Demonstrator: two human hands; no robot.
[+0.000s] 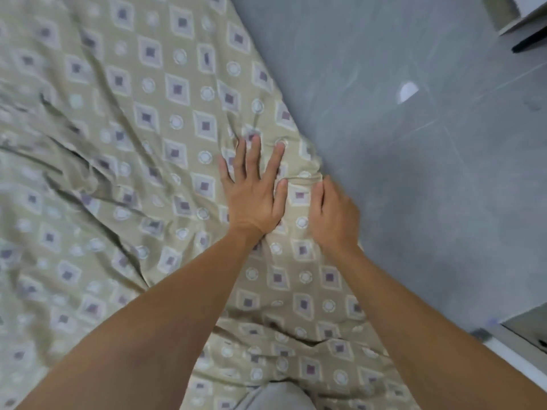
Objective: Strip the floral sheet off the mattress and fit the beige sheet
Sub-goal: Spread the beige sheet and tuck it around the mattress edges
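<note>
- The mattress itself is fully hidden under the beige sheet [148,128]; its outline shows only as the diagonal edge running from top centre to lower right.
- The sheet's pattern of diamonds and circles is blurred toward the left side of the view, and the sheet is cut off at the left, top and bottom edges.
- The floral sheet cannot be made out anywhere in the view.
- The right hand [333,216] sits at the mattress edge with its fingers curled over the sheet's border; the fingertips are hidden behind the fold, so whether they clamp the cloth cannot be told.
- The left hand [254,187] lies flat on the sheet, fingers straight and spread, pressing the wrinkled cloth just beside the right hand.
- The grey tiled floor [414,128] lies to the right of the bed and carries a bright light reflection.
- White furniture [521,19] is cut off at the top right corner; a white edge is cut off at the lower right.
- No writing or labels are legible.
</note>
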